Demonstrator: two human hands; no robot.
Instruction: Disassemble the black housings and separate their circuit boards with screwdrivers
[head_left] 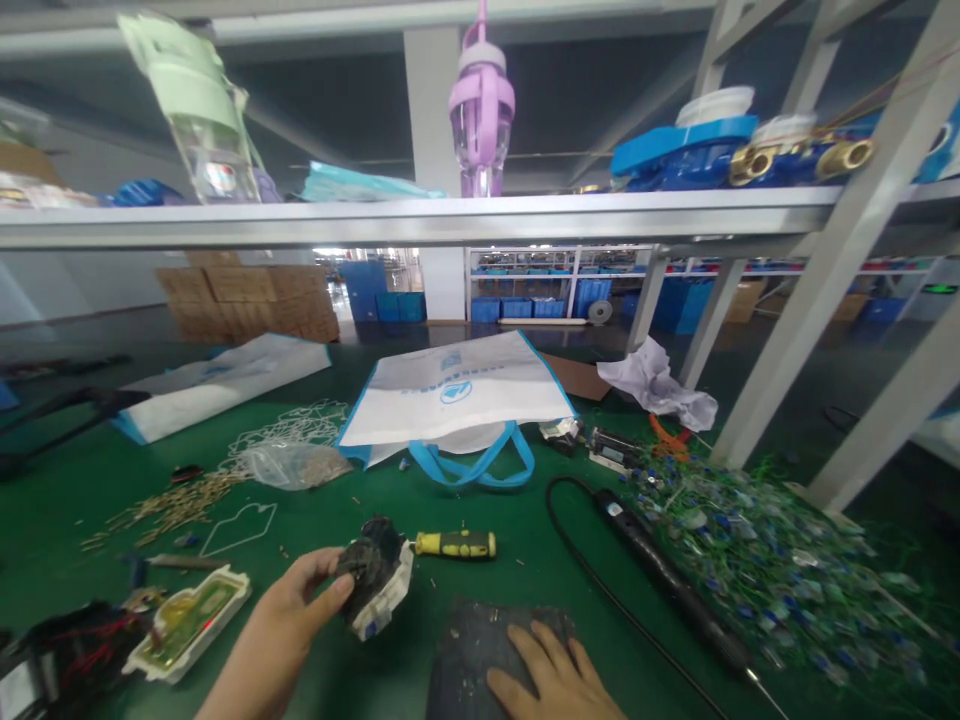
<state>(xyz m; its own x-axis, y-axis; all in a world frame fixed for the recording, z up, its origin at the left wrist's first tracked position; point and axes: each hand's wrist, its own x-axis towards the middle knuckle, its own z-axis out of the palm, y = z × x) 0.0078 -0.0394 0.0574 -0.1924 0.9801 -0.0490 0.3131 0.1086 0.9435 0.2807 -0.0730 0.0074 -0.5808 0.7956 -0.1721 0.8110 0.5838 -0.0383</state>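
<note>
Black-and-white device (376,578) within left hand's (306,597) grasp

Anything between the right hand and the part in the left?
Nothing visible stands between the right hand and the black-and-white part in the left hand, only flat dark mat and green tabletop; the screwdriver lies beyond that gap.

Your right hand (551,672), cropped by the bottom edge, covers part of a flat dark grey mat (461,655), also cut off. Details of the black, white-edged part (375,580) in your left hand (315,600) blur. A black pen-shaped tool (667,572) loses its metal tip below frame; lettering on the white, blue-handled bag (487,375) defies reading.
</note>
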